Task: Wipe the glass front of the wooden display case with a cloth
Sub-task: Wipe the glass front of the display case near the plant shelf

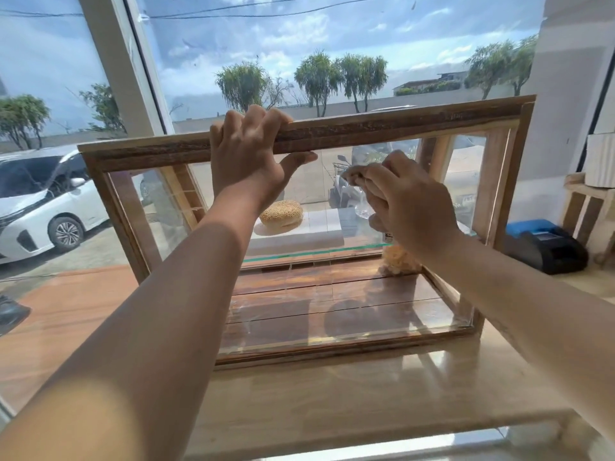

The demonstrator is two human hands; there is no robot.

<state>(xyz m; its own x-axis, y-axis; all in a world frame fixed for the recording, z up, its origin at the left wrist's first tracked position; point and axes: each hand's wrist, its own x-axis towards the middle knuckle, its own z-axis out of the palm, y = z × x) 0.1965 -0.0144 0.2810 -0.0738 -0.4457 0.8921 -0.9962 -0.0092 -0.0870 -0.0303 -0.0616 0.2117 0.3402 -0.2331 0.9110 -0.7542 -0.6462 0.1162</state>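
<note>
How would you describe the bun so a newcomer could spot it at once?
Find the wooden display case on the counter by the window, its top rail gripped by the left hand. Inside, on the white shelf just right of that wrist, lies the bun. It alone is round, golden and seeded, left of the right hand holding the cloth.
</note>
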